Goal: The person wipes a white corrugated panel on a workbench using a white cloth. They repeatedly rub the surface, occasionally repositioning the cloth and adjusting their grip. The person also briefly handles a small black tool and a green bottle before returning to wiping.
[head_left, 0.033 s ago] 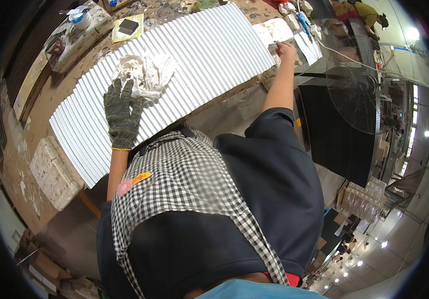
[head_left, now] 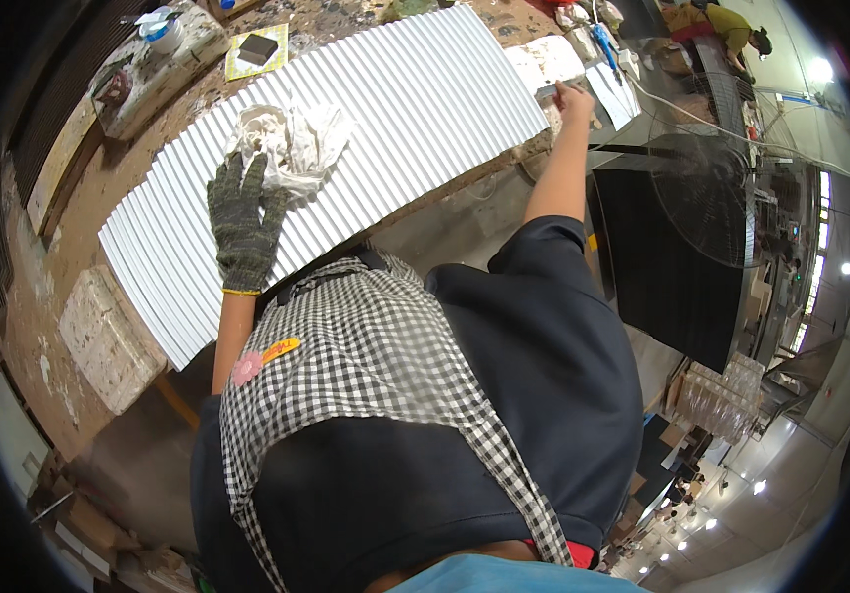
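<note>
Gloved left hand lies open, flat by the soft rag; bare right hand grips the sheet's far edge. Sheet likely light, springy, sharp-edged: hold edges.

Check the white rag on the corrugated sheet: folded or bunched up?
Bunched up. The white rag lies crumpled in irregular folds on the corrugated sheet, with the gloved left hand pressing its lower edge.

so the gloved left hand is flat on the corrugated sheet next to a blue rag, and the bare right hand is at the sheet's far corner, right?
Not quite: the rag is white, not blue, as the head view shows. The rest holds: the gloved left hand lies flat on the corrugated sheet next to the rag, and the bare right hand is at the sheet's far corner.
</note>
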The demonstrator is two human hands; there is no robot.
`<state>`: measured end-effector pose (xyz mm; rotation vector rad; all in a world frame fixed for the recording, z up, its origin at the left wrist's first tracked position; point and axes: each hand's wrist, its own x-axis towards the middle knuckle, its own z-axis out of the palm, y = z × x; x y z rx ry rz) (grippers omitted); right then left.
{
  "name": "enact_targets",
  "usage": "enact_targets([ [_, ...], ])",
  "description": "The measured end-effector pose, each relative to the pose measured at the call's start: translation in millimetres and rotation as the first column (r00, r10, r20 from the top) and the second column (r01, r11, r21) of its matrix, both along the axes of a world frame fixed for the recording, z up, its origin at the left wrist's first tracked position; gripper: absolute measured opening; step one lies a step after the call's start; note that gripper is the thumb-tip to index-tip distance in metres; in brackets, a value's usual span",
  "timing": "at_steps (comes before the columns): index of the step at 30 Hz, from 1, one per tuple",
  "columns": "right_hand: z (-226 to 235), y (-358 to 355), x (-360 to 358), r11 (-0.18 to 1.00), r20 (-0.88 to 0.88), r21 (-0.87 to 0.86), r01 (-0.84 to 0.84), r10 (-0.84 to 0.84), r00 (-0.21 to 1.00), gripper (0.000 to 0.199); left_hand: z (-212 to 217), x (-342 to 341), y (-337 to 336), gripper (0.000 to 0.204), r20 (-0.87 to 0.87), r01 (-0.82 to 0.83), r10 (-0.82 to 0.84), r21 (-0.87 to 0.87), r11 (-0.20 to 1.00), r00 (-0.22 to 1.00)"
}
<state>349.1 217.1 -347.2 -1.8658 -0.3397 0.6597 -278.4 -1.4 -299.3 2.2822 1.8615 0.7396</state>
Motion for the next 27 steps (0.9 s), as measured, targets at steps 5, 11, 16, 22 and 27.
enact_targets([
  [5, 84, -40, -76, 0.806, 0.050, 0.343, -0.482, 0.497, 0.866, 0.022, -2, 2, 4, 0.057, 0.028, 0.013, -0.014, 0.011, 1.000, 1.000],
  [11, 114, -66, -184, 0.371, 0.293, -0.363, -0.855, 0.916, 0.273, 0.030, -1, 2, 6, 0.058, 0.047, 0.029, -0.029, -0.001, 1.000, 0.998],
  [16, 107, -64, -221, 0.265, 0.581, -0.691, -0.673, 0.758, -0.298, 0.020, -1, 1, 5, 0.058, 0.045, 0.022, -0.021, -0.017, 1.000, 0.999],
  [22, 104, -74, -241, 0.336, 0.583, -0.782, -0.525, 0.692, -0.426, 0.016, -1, -1, 6, 0.058, 0.049, 0.024, -0.023, -0.012, 1.000, 0.999],
  [27, 95, -77, -240, 0.365, 0.590, -0.795, -0.485, 0.651, -0.477, 0.018, -4, -2, 5, 0.058, 0.063, 0.036, -0.036, -0.001, 0.999, 0.997],
])
